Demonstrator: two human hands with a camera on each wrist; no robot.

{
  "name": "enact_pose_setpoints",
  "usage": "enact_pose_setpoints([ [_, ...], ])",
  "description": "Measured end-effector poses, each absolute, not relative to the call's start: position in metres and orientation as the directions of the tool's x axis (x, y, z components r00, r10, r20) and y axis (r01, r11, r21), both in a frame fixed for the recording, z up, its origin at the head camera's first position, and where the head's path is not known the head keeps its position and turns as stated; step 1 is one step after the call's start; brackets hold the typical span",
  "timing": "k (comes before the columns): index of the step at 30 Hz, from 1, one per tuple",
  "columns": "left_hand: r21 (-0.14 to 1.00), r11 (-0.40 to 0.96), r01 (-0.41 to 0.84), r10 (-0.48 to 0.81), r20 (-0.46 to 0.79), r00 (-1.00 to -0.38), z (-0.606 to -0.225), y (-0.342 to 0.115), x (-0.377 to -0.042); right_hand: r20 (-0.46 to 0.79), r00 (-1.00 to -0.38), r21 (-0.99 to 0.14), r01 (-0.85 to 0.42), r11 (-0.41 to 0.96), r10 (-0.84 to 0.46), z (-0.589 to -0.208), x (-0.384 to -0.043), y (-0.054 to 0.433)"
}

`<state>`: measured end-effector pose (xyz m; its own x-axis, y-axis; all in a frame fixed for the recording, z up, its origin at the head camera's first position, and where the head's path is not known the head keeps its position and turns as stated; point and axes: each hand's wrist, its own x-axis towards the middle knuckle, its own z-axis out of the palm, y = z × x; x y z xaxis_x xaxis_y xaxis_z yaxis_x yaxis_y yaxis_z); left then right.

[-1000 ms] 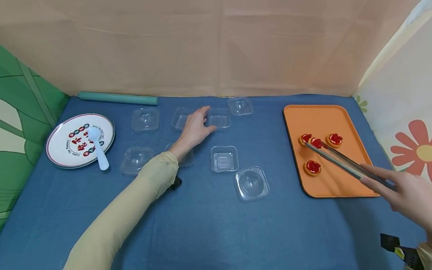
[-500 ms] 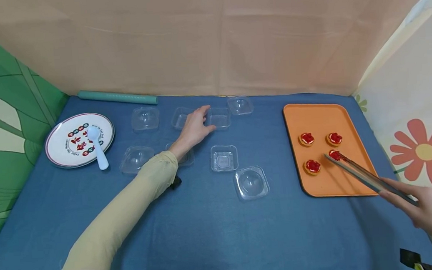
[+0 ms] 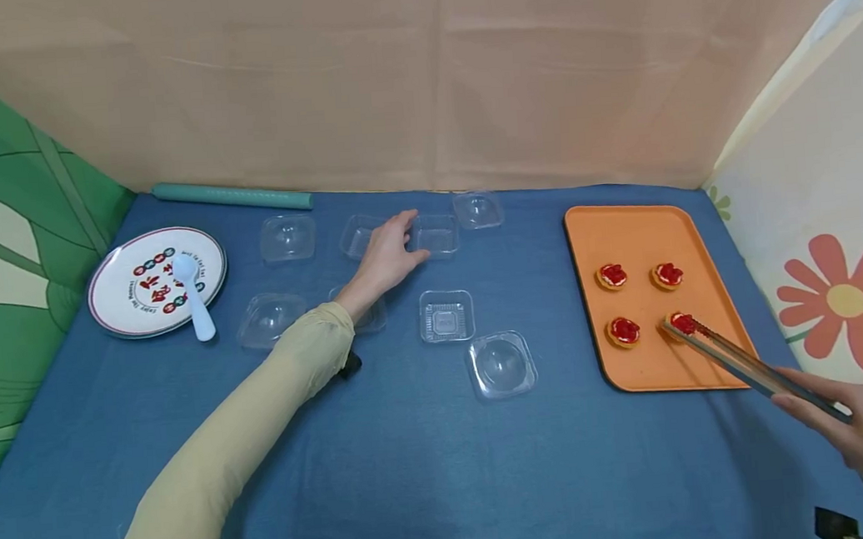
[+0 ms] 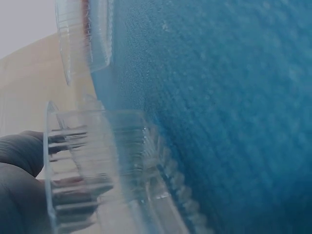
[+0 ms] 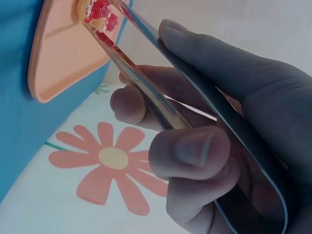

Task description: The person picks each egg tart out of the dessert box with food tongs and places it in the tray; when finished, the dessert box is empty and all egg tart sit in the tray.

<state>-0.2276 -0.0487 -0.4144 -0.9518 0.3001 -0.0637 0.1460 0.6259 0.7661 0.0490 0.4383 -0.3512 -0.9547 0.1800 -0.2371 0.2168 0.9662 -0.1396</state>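
My right hand (image 3: 859,432) grips metal tongs (image 5: 146,92), which reach left over the orange tray (image 3: 609,232). The tong tips meet a small red-topped tart (image 3: 679,324) at the tray's near right; in the right wrist view it sits between the two arms. Several tarts stand on the tray, among them one near left (image 3: 623,332) and two behind. Far ahead, my left hand (image 3: 389,260) holds a clear plastic container (image 3: 436,234) by its left side, thumb at the near edge and finger at the far edge. Its ridged wall (image 4: 78,161) partly covers the fingers.
Several other clear containers (image 3: 446,315) and domed lids (image 3: 502,366) lie around the left arm on the blue cloth (image 3: 430,470). A white plate (image 3: 132,290) bears a pale blue spoon (image 3: 195,298). Behind lies a green rolling pin (image 3: 231,195).
The right hand and tongs have moved right and toward me, with one tart now at the tray's near right instead of among the far tarts. My left hand stays put.
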Motion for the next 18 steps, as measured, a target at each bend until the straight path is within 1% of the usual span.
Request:
enact_pose_setpoints([
  [6,0.775,0.616,0.139,0.295,-0.064,-0.953,-0.4140,-0.0486,-0.2271,-0.228,-0.952,-0.134,0.241,0.961,0.207,-0.3512,0.0510,0.4378],
  [13,0.775,0.617,0.140,0.299,-0.066,-0.952,-0.4150,-0.0481,-0.2274,-0.293,-0.929,-0.146,0.278,0.949,0.226,-0.3513,0.0515,0.4387],
  [18,0.771,0.619,0.150,0.302,-0.057,-0.952,-0.4152,-0.0478,-0.2281,-0.310,-0.920,-0.153,0.297,0.943,0.239,-0.3518,0.0527,0.4399],
])
